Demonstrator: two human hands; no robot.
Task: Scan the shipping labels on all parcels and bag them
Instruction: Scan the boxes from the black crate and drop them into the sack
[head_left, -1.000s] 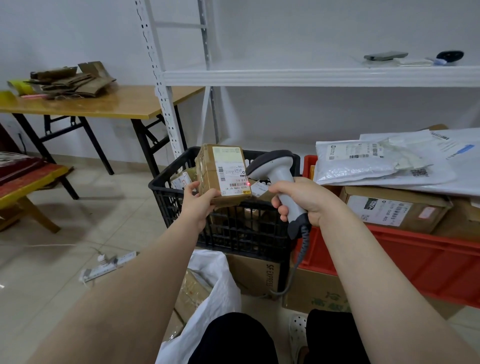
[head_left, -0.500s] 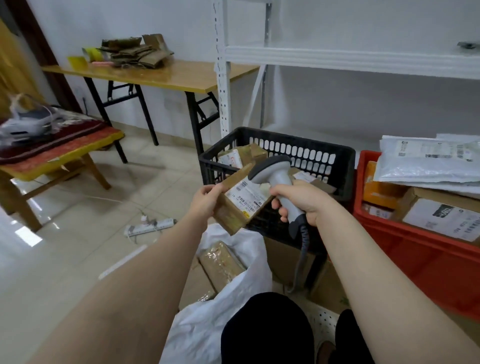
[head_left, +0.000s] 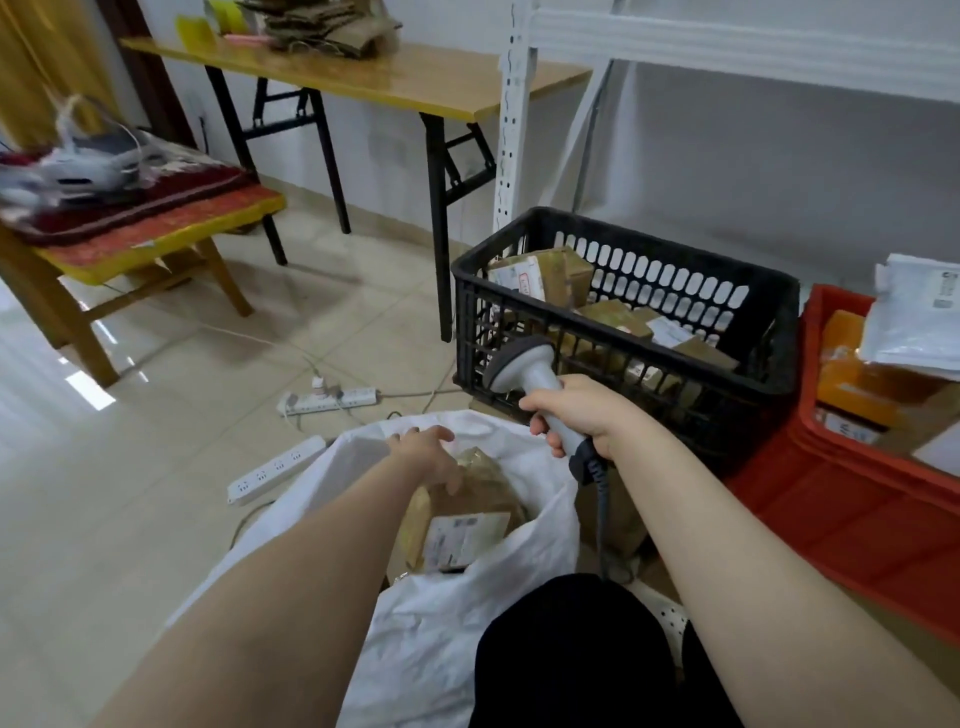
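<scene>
At the far left we see a low bench (head_left: 156, 234) whose corner juts toward the middle of the floor, and before it a broad stretch of bare tile (head_left: 130, 493) gives open room. Two power strips (head_left: 330, 401) lie on that tile, the nearer one just beside the left rim of the white bag (head_left: 431, 649). Behind them stands a wooden table (head_left: 415, 83); its front leg comes down just beside the left wall of the black crate (head_left: 470, 322). Our left hand (head_left: 426, 452) hangs over the bag's open mouth, fingers loose and spread, holding nothing; the thumb lies at the top edge of a brown parcel (head_left: 467, 519), which sits inside the bag with its label up, but we cannot tell whether it touches. Our right hand (head_left: 582, 415) grips the handle of the scanner (head_left: 519, 364), whose head sits against the front wall of the black crate, above the bag's far rim. More parcels (head_left: 540, 270) lie in that crate. The red crate (head_left: 831, 509) stands right against it, closing off the right side.
</scene>
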